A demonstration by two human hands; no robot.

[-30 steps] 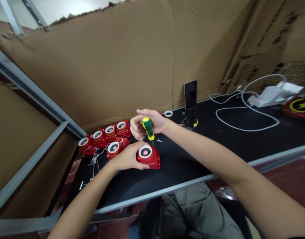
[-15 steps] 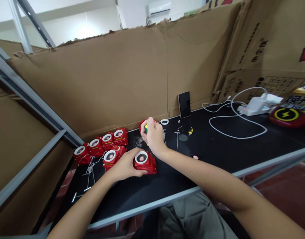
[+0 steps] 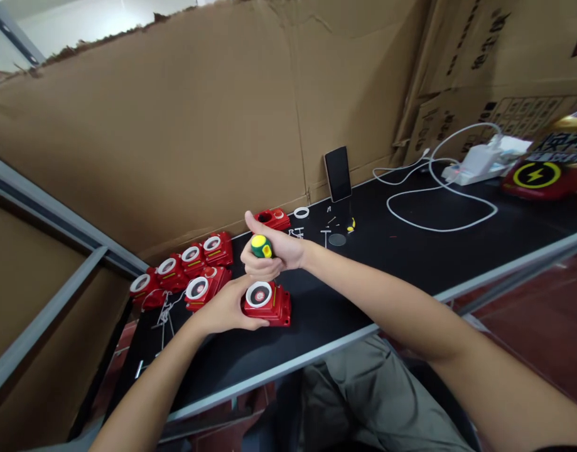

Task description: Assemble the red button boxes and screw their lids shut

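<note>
My left hand (image 3: 230, 306) is closed around the left side of a red box-shaped device (image 3: 279, 307) with a white ring and dark round centre, which rests on the black table. Above its far side, my right hand (image 3: 274, 252) grips a screwdriver (image 3: 260, 246) by its green and yellow handle. The thumb stretches out past the handle. The shaft is mostly hidden behind the hand, so I cannot tell whether the tip touches the device. Just left of my left hand sits another red device (image 3: 208, 285) with a white ring.
Several more red devices (image 3: 218, 248) line the back left. A red housing with an open hole (image 3: 274, 218), a white ring (image 3: 301, 213), a clear disc (image 3: 337, 240) and small metal parts lie behind my right hand. A phone (image 3: 338, 174) leans on cardboard. A white cable (image 3: 441, 231) loops at right.
My right hand has turned, so the screwdriver handle's end now faces the camera and the thumb points away. The left hand keeps its hold on the red device. The view has tilted downward.
</note>
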